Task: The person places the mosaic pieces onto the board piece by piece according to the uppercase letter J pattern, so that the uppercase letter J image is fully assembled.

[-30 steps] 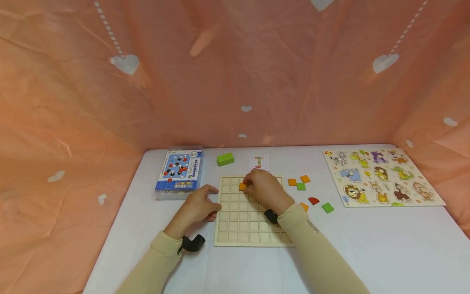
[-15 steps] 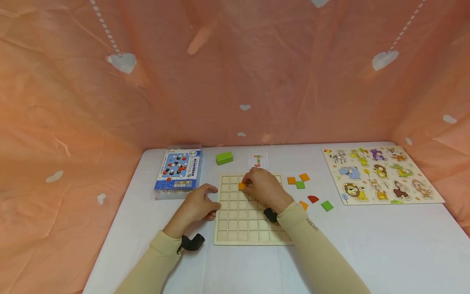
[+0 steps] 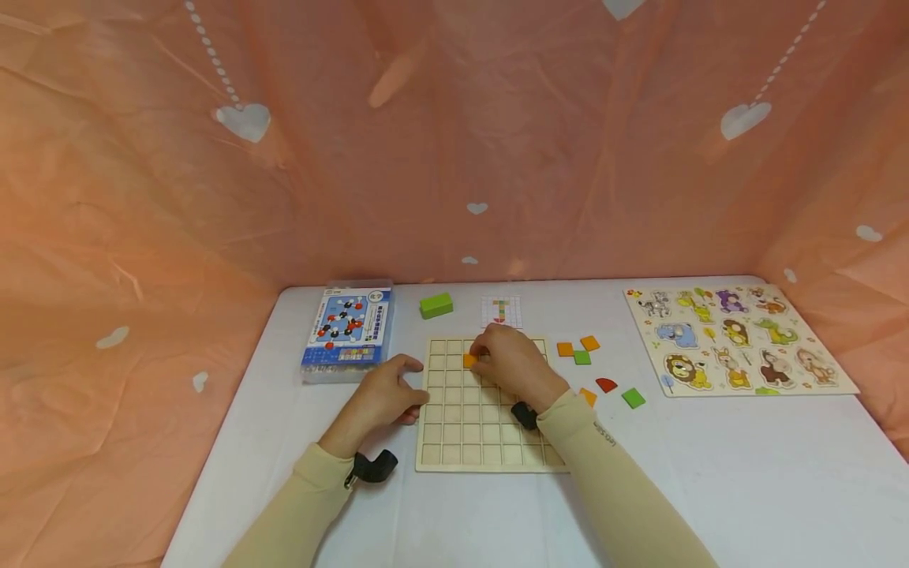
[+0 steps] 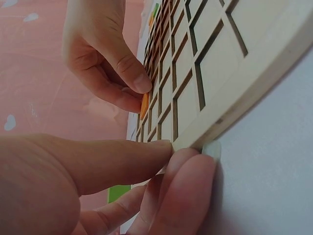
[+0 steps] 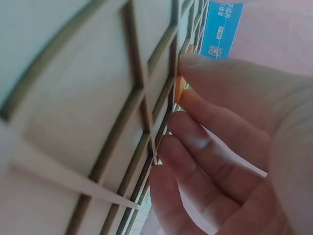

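A wooden grid board [image 3: 472,434] lies flat on the white table. At its left edge, my left hand [image 3: 379,394] pinches the rim; in the left wrist view the thumb [image 4: 142,154] is on the edge and curled fingers sit against the side. My right hand [image 3: 514,363] is over the upper part of the board. Between its thumb and index finger it pinches an orange square tile [image 3: 469,360] at a cell in the second row. The right wrist view shows only a sliver of that orange tile [image 5: 180,88], and the hand covers several cells.
Right of the board lie several orange and green tiles [image 3: 582,357] and a red quarter-circle piece [image 3: 606,385]. Behind it are a pattern card [image 3: 501,312] and a green block [image 3: 436,306]. A boxed molecule kit [image 3: 348,331] stands left, an animal puzzle board [image 3: 738,339] right.
Both hands keep nearly the same place and hold, and the orange tile stays at the same cell. The head view shifts slightly.
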A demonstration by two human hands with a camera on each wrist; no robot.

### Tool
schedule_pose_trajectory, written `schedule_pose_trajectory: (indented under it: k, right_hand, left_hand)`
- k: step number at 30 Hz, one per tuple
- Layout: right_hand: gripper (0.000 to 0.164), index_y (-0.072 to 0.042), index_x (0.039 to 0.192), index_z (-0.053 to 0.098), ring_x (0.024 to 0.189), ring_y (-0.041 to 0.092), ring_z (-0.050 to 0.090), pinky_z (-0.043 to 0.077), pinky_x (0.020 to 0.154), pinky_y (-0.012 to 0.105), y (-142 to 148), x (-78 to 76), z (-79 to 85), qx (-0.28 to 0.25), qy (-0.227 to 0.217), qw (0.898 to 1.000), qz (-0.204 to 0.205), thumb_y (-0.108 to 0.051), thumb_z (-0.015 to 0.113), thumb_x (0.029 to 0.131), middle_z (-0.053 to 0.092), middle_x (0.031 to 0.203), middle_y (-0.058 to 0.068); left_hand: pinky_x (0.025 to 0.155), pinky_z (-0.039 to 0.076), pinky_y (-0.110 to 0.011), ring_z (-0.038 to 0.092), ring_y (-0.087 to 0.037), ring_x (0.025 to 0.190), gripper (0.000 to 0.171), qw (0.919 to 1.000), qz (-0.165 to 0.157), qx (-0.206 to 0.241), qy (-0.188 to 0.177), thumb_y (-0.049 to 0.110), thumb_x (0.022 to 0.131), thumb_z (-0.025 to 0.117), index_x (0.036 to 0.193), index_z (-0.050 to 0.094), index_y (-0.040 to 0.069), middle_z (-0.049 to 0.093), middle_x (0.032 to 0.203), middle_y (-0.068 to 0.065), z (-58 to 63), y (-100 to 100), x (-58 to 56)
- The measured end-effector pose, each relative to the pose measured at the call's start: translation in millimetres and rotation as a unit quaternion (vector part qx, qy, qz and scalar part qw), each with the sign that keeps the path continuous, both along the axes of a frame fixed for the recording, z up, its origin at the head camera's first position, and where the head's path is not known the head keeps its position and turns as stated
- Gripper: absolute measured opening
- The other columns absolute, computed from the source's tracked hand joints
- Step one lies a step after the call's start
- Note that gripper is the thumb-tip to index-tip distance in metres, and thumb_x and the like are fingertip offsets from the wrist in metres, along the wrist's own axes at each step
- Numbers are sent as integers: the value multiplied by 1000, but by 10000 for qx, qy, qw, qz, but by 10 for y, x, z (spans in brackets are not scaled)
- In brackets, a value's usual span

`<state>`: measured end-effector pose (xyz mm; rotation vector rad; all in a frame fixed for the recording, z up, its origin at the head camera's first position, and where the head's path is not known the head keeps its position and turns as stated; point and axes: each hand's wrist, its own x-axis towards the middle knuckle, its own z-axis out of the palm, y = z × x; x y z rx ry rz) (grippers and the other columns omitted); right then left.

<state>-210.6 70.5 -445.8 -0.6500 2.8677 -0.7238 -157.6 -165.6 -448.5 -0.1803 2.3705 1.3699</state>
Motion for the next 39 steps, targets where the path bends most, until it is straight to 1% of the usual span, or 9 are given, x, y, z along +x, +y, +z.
schedule_pose_trajectory:
  k: [6,10,13,17,21,24,29,33,39]
  right_hand:
    - [21,-10,115,82,103,23,72,62,97,44,181,31,23,-393,-197,9989,-137,-21,80,97,76,113,5]
    - [25,-7,121,80,105,26,72,62,96,47,477,62,102,-619,-254,9969,-418,-22,76,100,75,119,8]
    - [27,-6,124,79,109,29,72,62,98,49,744,58,105,-715,-277,9943,-739,-20,73,102,75,122,10]
    - [28,-5,128,77,112,32,70,60,101,51,1082,17,37,-595,-194,9922,-1080,-17,73,102,74,123,13]
    - [31,-4,132,75,116,35,67,58,104,54,1337,-36,0,-469,-193,9905,-1276,-13,72,103,71,128,17]
    - [32,-4,135,73,122,37,64,56,109,57,1449,-67,7,-485,-294,9891,-1360,-11,69,103,68,135,19]
    - [33,-5,136,72,127,38,62,53,113,59,1550,-86,5,-467,-525,9879,-1386,-9,64,105,67,137,19]
    - [34,-6,137,72,130,39,61,51,115,61,1617,-66,-20,-471,-663,9862,-1444,-10,61,105,67,138,19]
    - [31,-8,135,74,129,40,60,50,115,63,1693,-4,-52,-332,-639,9857,-1526,-11,63,105,65,136,19]
  left_hand:
    - [56,62,-26,66,-13,57,51,9999,-47,-89,-39,4,94,80,141,59,3,69,76,-10,-25,22,-19]
    - [56,61,-25,66,-13,57,52,9998,-75,-174,-17,6,95,80,142,59,4,70,77,-10,-24,14,-19]
    - [57,62,-26,66,-14,58,53,9997,-31,-240,-11,6,95,80,143,58,3,69,79,-11,-25,-21,-6]
    - [58,63,-27,67,-14,60,52,9995,65,-301,-56,7,95,80,143,59,4,68,83,-12,-37,-86,11]
    - [59,63,-27,68,-15,61,54,9995,82,-301,-58,7,95,80,144,58,4,69,84,-13,-41,-133,15]
    - [59,64,-28,68,-15,61,54,9997,86,-220,-29,7,95,80,144,58,4,68,84,-13,-37,-147,17]
    - [59,64,-28,68,-14,60,54,9997,115,-192,-38,7,95,80,144,58,3,68,83,-13,-56,-151,34]
    - [59,64,-28,68,-15,60,53,9997,98,-229,-9,8,95,81,143,59,4,67,84,-13,-52,-122,31]
    - [59,64,-27,68,-14,60,53,9998,-49,-192,2,7,94,81,143,59,4,67,84,-12,-18,-32,-12]
